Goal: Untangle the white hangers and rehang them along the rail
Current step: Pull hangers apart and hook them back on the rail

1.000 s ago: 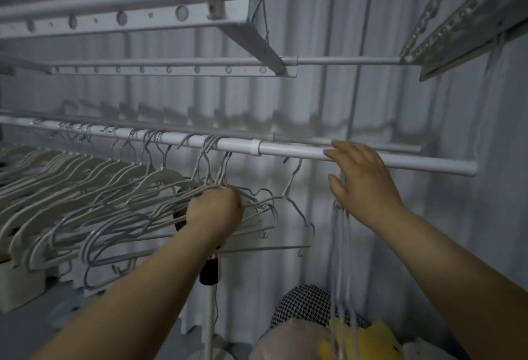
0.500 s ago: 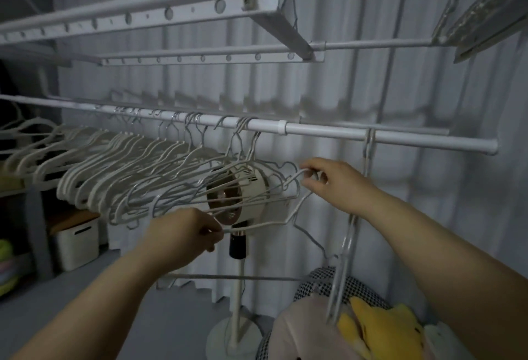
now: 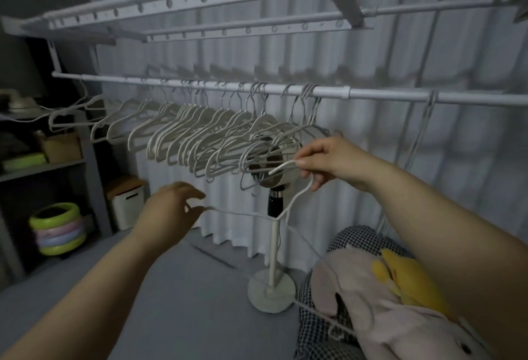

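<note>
The right hand (image 3: 323,164) pinches the hook of a loose white hanger (image 3: 295,198) below the rail (image 3: 380,96), just beside the hung hangers (image 3: 200,134). The left hand (image 3: 171,208), fingers slack, hovers at the loose hanger's shoulder tip; contact unclear.

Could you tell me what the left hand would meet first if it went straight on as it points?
Probably the shoulder end of the thin white wire hanger that the right hand pinches; the left hand looks nearly on it, though depth is unclear.
</note>
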`<control>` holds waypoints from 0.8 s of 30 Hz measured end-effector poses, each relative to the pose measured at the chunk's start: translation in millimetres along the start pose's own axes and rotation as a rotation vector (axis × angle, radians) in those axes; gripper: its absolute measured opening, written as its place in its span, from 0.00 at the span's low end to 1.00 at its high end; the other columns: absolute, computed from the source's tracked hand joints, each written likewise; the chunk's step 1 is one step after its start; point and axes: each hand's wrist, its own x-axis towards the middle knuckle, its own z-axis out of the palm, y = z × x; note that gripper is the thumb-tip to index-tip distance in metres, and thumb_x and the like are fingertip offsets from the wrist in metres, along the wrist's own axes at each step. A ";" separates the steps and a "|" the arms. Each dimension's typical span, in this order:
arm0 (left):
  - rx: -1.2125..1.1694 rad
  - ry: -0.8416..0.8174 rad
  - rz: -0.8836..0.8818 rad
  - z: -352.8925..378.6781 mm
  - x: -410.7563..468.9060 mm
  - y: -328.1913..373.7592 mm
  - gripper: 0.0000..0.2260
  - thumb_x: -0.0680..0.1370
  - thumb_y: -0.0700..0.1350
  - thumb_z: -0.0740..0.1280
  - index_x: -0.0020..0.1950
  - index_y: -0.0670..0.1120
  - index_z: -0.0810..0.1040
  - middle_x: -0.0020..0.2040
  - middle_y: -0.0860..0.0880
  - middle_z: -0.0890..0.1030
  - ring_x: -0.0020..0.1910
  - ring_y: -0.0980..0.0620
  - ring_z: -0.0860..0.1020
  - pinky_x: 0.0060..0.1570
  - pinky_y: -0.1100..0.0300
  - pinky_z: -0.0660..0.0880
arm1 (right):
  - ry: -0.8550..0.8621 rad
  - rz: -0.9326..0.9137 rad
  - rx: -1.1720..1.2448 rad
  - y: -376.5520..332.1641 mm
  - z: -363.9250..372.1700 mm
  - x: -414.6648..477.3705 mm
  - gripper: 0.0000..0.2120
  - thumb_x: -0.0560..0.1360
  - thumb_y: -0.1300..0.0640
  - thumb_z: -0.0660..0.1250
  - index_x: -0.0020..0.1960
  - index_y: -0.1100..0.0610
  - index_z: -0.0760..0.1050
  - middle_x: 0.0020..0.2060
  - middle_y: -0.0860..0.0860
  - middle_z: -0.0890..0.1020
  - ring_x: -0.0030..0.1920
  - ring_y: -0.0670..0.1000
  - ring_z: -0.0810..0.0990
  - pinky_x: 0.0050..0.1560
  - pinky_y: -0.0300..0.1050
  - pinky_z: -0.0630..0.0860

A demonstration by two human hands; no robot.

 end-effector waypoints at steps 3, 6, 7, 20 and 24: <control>-0.103 0.011 -0.024 1.8 -14.4 1.9 0.14 0.75 0.41 0.66 0.60 0.42 0.76 0.62 0.44 0.76 0.58 0.45 0.74 0.53 0.61 0.67 | 0.014 0.027 0.092 -7.6 15.3 -19.0 0.07 0.75 0.67 0.62 0.43 0.57 0.75 0.28 0.52 0.78 0.18 0.42 0.72 0.25 0.36 0.78; -0.215 -0.100 0.008 7.1 -28.1 17.4 0.14 0.76 0.45 0.64 0.62 0.45 0.75 0.60 0.46 0.77 0.56 0.50 0.75 0.51 0.65 0.66 | 0.060 0.063 0.178 -14.2 24.0 -30.9 0.06 0.75 0.68 0.61 0.47 0.60 0.74 0.31 0.55 0.75 0.17 0.42 0.70 0.23 0.36 0.77; -0.257 -0.155 0.021 8.5 -31.9 24.1 0.14 0.77 0.46 0.63 0.62 0.46 0.75 0.58 0.47 0.78 0.53 0.52 0.76 0.50 0.65 0.67 | 0.084 0.079 0.206 -16.3 25.5 -33.2 0.07 0.75 0.68 0.61 0.51 0.61 0.73 0.31 0.55 0.74 0.17 0.42 0.70 0.23 0.36 0.77; -0.507 -0.648 0.083 52.3 -54.1 90.3 0.22 0.75 0.51 0.65 0.67 0.51 0.65 0.51 0.52 0.77 0.34 0.57 0.76 0.30 0.67 0.73 | 0.476 0.090 0.473 -14.0 7.3 -39.3 0.13 0.76 0.67 0.60 0.60 0.70 0.70 0.31 0.55 0.72 0.16 0.41 0.69 0.24 0.35 0.77; -0.465 -0.605 0.126 78.5 -39.5 102.8 0.14 0.77 0.49 0.62 0.63 0.52 0.70 0.37 0.56 0.78 0.30 0.64 0.74 0.33 0.71 0.68 | 0.508 0.095 0.515 1.4 -14.6 -28.2 0.13 0.76 0.67 0.60 0.60 0.70 0.69 0.30 0.55 0.73 0.16 0.41 0.69 0.24 0.36 0.78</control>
